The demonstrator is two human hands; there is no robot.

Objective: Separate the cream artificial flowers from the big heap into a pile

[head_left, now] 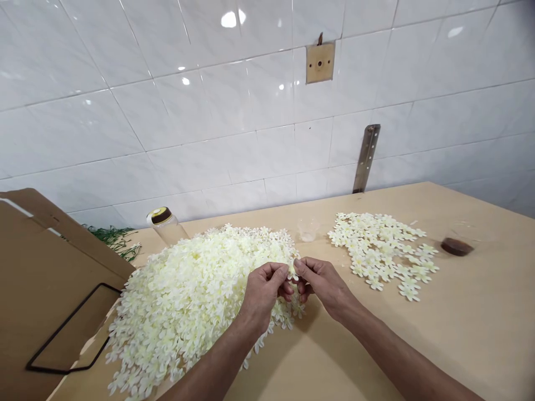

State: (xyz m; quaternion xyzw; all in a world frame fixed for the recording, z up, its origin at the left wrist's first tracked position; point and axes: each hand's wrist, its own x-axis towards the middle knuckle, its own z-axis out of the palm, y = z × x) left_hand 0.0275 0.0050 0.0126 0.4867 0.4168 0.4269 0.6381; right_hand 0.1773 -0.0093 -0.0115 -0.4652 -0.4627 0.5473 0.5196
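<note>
at the right edge of one flower heap (196,278), two hands (262,289) pinch one pale flower (293,272).

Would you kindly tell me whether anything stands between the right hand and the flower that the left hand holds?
Nothing visible does: the right hand is right at the flower, opposite the left hand.

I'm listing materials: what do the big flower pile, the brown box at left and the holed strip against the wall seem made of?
Flower pile: perhaps fabric or plastic, fairly matt; the blossoms look alike. Brown box: probably cardboard, dull brown and flat-sided. Holed strip: likely metal, from its greyish sheen.
</note>
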